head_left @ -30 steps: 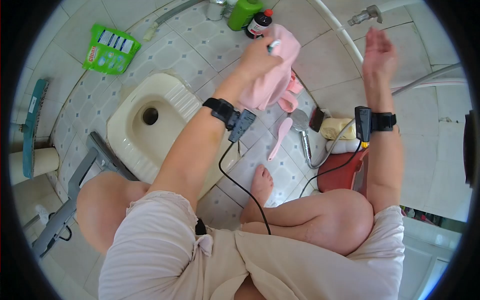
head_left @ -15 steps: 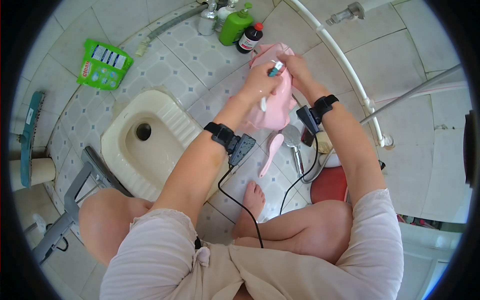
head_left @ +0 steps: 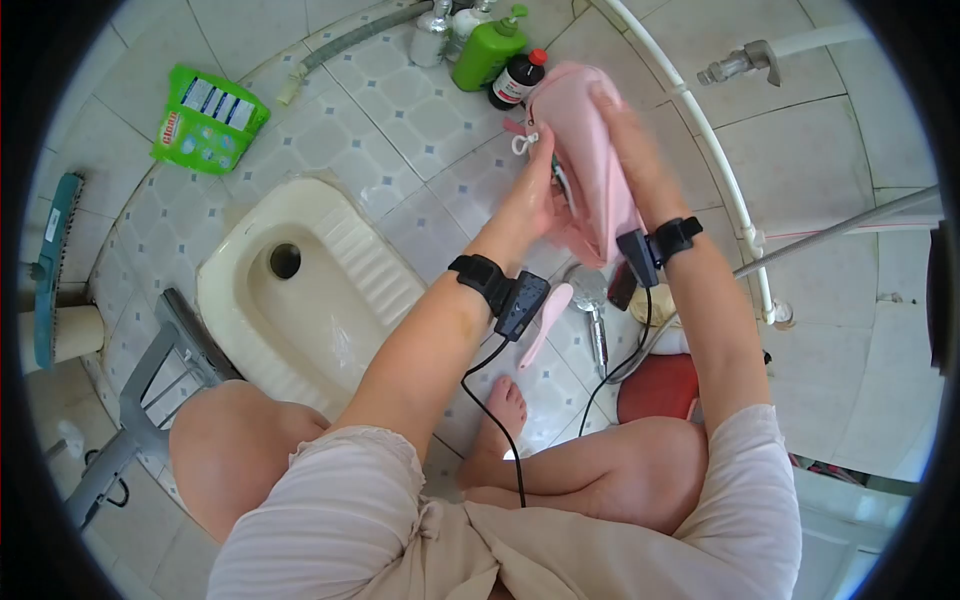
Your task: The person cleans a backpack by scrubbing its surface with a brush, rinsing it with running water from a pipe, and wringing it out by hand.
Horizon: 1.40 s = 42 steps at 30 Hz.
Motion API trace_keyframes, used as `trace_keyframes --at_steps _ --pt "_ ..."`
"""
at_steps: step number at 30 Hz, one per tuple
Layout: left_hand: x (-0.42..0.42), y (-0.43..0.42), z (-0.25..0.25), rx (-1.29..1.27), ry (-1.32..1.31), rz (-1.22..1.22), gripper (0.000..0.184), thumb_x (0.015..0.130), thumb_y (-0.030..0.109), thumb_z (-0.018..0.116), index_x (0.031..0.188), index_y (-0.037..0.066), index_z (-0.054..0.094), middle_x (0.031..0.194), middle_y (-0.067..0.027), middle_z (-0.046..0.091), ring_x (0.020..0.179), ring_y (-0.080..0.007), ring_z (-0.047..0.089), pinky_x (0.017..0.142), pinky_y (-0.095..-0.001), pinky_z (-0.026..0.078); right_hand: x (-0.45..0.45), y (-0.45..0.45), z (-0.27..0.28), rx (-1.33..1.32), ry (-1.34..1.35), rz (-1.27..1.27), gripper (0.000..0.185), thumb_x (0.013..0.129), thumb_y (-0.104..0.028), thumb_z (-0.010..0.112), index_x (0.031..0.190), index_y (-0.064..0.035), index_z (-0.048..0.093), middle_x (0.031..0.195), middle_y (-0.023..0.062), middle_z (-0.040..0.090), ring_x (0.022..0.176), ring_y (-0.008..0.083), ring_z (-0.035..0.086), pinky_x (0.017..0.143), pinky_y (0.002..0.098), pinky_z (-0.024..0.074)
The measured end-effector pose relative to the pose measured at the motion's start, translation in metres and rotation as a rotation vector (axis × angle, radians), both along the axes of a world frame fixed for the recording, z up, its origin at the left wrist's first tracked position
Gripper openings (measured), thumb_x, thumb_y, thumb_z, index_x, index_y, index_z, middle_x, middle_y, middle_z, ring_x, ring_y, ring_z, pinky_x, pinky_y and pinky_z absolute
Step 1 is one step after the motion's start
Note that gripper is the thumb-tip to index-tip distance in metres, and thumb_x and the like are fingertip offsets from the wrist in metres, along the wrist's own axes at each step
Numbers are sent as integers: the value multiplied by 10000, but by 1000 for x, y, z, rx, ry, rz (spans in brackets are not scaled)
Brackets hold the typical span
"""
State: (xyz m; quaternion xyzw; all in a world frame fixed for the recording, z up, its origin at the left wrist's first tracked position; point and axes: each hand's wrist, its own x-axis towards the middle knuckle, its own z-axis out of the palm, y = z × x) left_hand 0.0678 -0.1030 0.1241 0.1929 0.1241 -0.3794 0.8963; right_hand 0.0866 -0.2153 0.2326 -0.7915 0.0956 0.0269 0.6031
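Note:
A soft pink pouch is held up between my hands, above the tiled floor. My right hand lies along its right side with the fingers closed over it. At the left edge of the pouch, my left hand is closed with the thumb upward. A slim white and teal brush, like a toothbrush, shows between that palm and the pouch; its head is hidden. A white ring-shaped pull hangs at the pouch's left edge. Below lie a pink long-handled brush and a shower head.
A squat toilet is set in the floor to the left. Behind stand a green pump bottle and a dark red-capped bottle. A green packet lies farther left. A red object sits near my right knee.
The pouch has been lifted and turned more upright, toward the right. My right hand has spread along its side. The small brush has dropped lower, between my left palm and the pouch.

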Motion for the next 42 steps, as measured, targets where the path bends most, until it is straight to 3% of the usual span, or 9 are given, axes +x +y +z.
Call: trace_keyframes --at_steps 6,10,14,24,27,30,37,40,42 --pt "7 -40 8 81 -86 401 814 979 641 585 1497 34 425 1461 -171 523 1287 -284 575 1080 -434 485 -10 2 -40 -528 -242 -15 718 1008 -560 563 1381 52 540 1213 224 698 1122 318 666 982 396 497" --pt "20 -53 12 664 -366 608 668 971 442 697 1369 -69 530 1345 -247 610 1197 -276 626 983 -374 512 6 -13 -50 -343 -336 -195 725 1002 -555 568 1317 99 576 1197 255 696 1113 335 668 975 403 495" --pt "27 -61 14 600 -559 731 469 969 337 689 1205 -67 650 1122 -195 722 1039 -269 686 921 -364 517 19 -36 -52 -176 -114 -270 634 1009 -479 569 1220 115 641 1125 224 711 1022 277 667 926 391 506" --pt "40 -63 10 779 -739 553 428 937 333 707 1126 -50 674 1034 -183 742 980 -230 701 850 -360 531 21 -68 -35 -160 -78 -176 444 963 -315 652 1160 82 678 1082 154 721 953 214 673 855 352 529" --pt "39 -48 6 893 -801 426 545 885 400 746 1184 -41 631 1107 -237 724 1028 -337 714 904 -405 537 16 -64 -10 11 -163 -164 386 933 -254 694 1172 49 689 1080 130 728 945 190 687 840 326 545" --pt "15 3 17 393 -545 194 647 831 317 854 1311 16 542 1231 -148 648 1075 -218 662 942 -371 546 13 -60 19 8 -208 -146 364 905 -187 744 1192 28 680 1081 115 731 927 170 699 827 302 561" --pt "19 41 13 271 -616 398 345 785 79 839 1089 51 678 1031 -42 654 932 -158 644 848 -303 529 7 -69 31 -3 -299 -141 346 919 -168 761 1203 3 661 1084 97 719 938 165 691 832 295 560" --pt "2 43 11 569 -772 370 301 839 149 780 1114 77 682 999 -56 655 924 -173 627 857 -328 505 6 -80 27 61 -365 -120 328 937 -192 751 1205 -24 666 1081 74 713 950 152 679 836 293 549" --pt "-5 27 -23 994 -962 306 381 910 221 691 1271 103 659 1020 -119 675 998 -225 658 908 -365 503 6 -104 4 -297 -88 -57 338 951 -208 732 1236 -37 674 1077 45 712 939 130 666 825 304 537"
